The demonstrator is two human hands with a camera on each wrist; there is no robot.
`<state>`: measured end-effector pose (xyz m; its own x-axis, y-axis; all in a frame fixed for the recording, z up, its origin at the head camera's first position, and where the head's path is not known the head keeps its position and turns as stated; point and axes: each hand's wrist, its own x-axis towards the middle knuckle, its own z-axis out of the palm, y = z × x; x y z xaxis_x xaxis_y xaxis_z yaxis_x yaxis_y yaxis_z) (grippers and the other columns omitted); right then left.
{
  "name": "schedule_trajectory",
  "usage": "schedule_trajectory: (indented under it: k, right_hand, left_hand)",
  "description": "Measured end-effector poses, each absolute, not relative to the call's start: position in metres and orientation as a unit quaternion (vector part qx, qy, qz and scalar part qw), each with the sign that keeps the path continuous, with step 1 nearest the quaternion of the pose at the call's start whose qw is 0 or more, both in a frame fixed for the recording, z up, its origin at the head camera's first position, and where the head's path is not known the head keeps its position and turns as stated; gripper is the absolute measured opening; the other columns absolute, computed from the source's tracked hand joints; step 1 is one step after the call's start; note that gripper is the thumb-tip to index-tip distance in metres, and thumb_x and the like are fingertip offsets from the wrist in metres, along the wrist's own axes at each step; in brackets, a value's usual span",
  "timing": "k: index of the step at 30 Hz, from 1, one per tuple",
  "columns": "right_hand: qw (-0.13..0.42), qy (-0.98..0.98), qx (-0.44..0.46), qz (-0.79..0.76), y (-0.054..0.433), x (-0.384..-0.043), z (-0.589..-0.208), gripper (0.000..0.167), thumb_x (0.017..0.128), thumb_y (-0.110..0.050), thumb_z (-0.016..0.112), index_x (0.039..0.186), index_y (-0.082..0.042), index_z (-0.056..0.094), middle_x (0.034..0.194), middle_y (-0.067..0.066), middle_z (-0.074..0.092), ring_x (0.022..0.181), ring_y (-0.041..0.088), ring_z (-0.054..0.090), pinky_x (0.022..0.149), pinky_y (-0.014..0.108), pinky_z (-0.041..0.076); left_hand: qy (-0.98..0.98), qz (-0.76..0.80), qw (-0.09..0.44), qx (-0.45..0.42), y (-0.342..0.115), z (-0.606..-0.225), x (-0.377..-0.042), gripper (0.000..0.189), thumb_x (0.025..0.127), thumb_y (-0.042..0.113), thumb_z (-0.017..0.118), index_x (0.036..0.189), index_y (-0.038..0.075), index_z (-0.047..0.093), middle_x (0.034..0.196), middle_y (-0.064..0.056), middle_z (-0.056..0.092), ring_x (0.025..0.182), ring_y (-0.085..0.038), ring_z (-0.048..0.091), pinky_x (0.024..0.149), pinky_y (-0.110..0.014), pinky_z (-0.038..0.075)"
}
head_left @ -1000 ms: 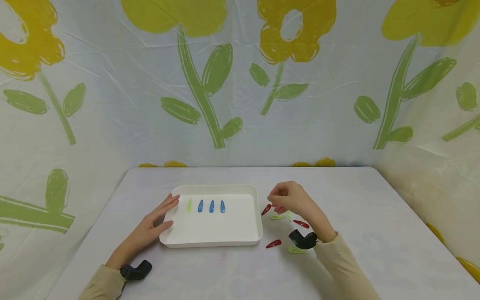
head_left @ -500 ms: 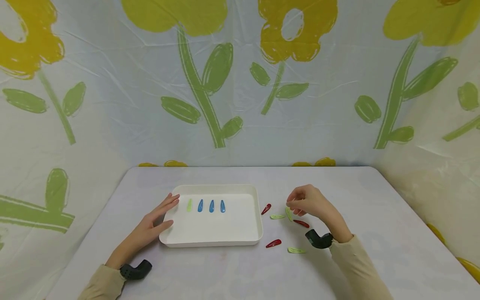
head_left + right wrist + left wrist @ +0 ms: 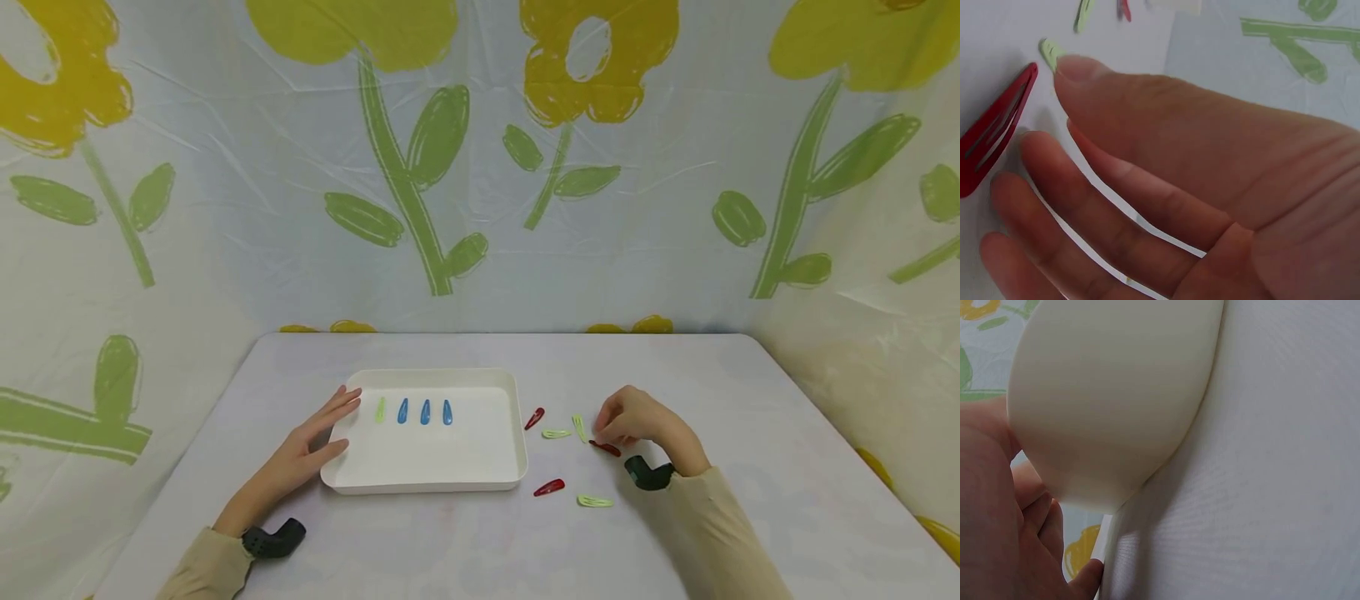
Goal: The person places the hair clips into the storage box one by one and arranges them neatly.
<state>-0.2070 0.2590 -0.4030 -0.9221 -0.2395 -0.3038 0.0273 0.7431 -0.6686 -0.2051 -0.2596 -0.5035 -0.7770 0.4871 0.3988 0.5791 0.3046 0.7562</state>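
My left hand [image 3: 318, 433] rests against the left end of a white tray [image 3: 480, 467], its fingers and thumb extended along the rim. In the tray, one light green snap hair clip [image 3: 380, 410] and three blue snap hair clips [image 3: 425, 412] stand in a row. My right hand [image 3: 645, 423] is low over the table, its fingertips beside a red snap hair clip [image 3: 604, 448]. In the right wrist view, that red clip [image 3: 999, 134] lies just off the fingertips, and the thumb and fingers are relaxed, with nothing visibly held.
Two more red clips [image 3: 550, 487] and three light green clips [image 3: 556, 434] are scattered on the table right of the tray. The white table [image 3: 420, 550] ends at a flower-patterned cloth backdrop [image 3: 645, 208].
My right hand has moved right and down, from near the far red clip, past the upright green clip, to the red clip beside it. The left hand and tray look the same.
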Motion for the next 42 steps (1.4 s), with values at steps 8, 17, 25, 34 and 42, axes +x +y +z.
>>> schedule_trajectory:
  k: [8,17,25,34,42]
  right_hand:
    - [0.207,0.92,-0.03,-0.331,0.262,-0.211,-0.411,0.016,0.076,-0.011,0.085,0.077,-0.004,0.07,0.063,0.0,0.058,0.057,0.014,0.051,0.055,0.027,0.047]
    - [0.205,0.922,-0.034,-0.327,0.261,-0.208,-0.414,0.012,0.075,-0.002,0.081,0.074,-0.001,0.07,0.064,0.002,0.061,0.056,0.014,0.055,0.055,0.028,0.049]
    - [0.206,0.923,-0.029,-0.325,0.262,-0.21,-0.416,0.011,0.074,0.0,0.081,0.074,-0.002,0.07,0.063,0.002,0.061,0.056,0.013,0.055,0.055,0.027,0.05]
    - [0.216,0.926,-0.018,-0.308,0.264,-0.211,-0.417,0.012,0.074,-0.002,0.081,0.072,-0.003,0.069,0.064,0.002,0.06,0.058,0.015,0.055,0.056,0.027,0.05]
    - [0.219,0.926,-0.011,-0.307,0.264,-0.21,-0.415,0.013,0.075,-0.002,0.082,0.072,-0.003,0.069,0.065,0.003,0.06,0.059,0.015,0.056,0.058,0.03,0.053]
  left_hand:
    - [-0.805,-0.487,0.05,-0.336,-0.261,-0.505,-0.206,0.059,0.092,-0.005,0.063,0.147,-0.004,0.041,0.159,-0.018,0.031,0.151,-0.031,0.006,0.115,-0.014,0.007]
    - [-0.797,-0.489,0.057,-0.349,-0.258,-0.503,-0.206,0.058,0.092,-0.006,0.063,0.146,-0.004,0.042,0.158,-0.02,0.031,0.151,-0.033,0.008,0.116,-0.015,0.008]
    - [-0.798,-0.49,0.056,-0.345,-0.258,-0.503,-0.206,0.058,0.092,-0.006,0.063,0.147,-0.004,0.042,0.158,-0.019,0.031,0.151,-0.033,0.007,0.116,-0.015,0.008]
    - [-0.804,-0.489,0.051,-0.336,-0.259,-0.503,-0.205,0.059,0.092,-0.005,0.063,0.147,-0.003,0.042,0.159,-0.018,0.031,0.151,-0.033,0.006,0.116,-0.015,0.007]
    - [-0.804,-0.488,0.05,-0.336,-0.259,-0.503,-0.205,0.058,0.093,-0.004,0.063,0.147,-0.004,0.042,0.159,-0.018,0.03,0.152,-0.03,0.006,0.116,-0.015,0.007]
